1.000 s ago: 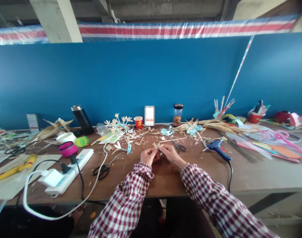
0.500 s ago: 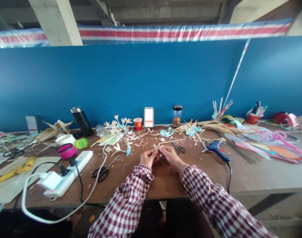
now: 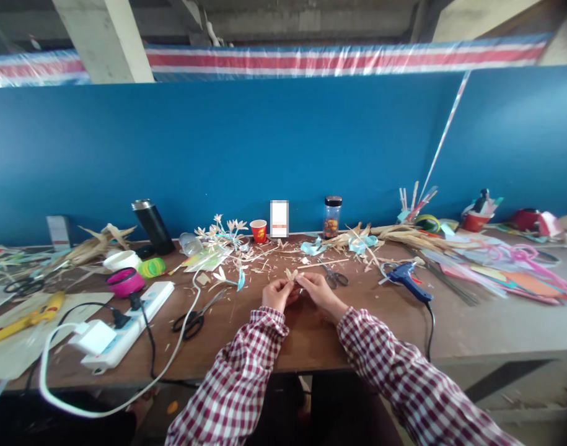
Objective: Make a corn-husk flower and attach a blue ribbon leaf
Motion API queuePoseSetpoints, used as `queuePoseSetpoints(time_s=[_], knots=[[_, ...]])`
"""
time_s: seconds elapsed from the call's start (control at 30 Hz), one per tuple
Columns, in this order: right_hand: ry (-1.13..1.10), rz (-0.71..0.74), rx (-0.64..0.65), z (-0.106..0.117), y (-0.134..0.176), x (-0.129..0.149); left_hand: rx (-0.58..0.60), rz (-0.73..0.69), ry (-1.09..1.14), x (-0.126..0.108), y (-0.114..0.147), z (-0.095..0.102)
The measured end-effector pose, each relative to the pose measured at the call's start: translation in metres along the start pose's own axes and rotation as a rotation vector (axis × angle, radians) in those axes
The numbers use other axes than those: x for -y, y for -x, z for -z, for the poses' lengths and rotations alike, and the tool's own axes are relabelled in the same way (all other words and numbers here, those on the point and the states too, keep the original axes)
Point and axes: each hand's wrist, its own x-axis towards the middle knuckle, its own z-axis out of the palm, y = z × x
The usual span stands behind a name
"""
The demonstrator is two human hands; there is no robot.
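Piece in work: small pale-straw petal cluster, looks like dried husk (image 3: 291, 273). It's held mid-scene, just above the near half of the brown wooden table (image 3: 311, 353).

Left hand (image 3: 276, 293): thumb and index closed on its base, other fingers curled under. Right hand (image 3: 317, 289): thumb and index nearly together, pinching its right side. Can't tell what the curled fingers hold, if anything; too small and hidden.

Progress, my read: partway. Done: a bunch of cream-petalled flowers on pale-blue stems (image 3: 227, 229), far left of the hands, plus one loose cream flower (image 3: 220, 274) nearer. Left: this one shows no stem or blue wrap.

Look: a few narrow pointed petals, upright and slightly fanned, dry, matte. Blue plastic glue gun (image 3: 408, 277) lies to the right, untouched.
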Motion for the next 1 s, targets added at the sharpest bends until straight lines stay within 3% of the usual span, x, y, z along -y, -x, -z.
queuePoseSetpoints(time_s=[0.2, 0.47, 0.8, 1.0], knots=[[0.003, 0.052, 0.076, -0.0005, 0.0004, -0.0001, -0.018, -0.023, 0.029, -0.0012, 0.0000, -0.0008], [0.007, 0.021, -0.043, 0.0002, -0.0019, 0.0013, 0.053, 0.003, 0.051, 0.0033, -0.0002, 0.0007], [0.018, 0.052, 0.016, 0.0007, -0.0006, 0.0049, 0.068, 0.023, 0.081, 0.0019, 0.0001, 0.0023], [0.089, 0.058, -0.039, -0.0019, -0.0011, -0.0004, 0.051, -0.044, 0.031, 0.0030, 0.0029, -0.0002]])
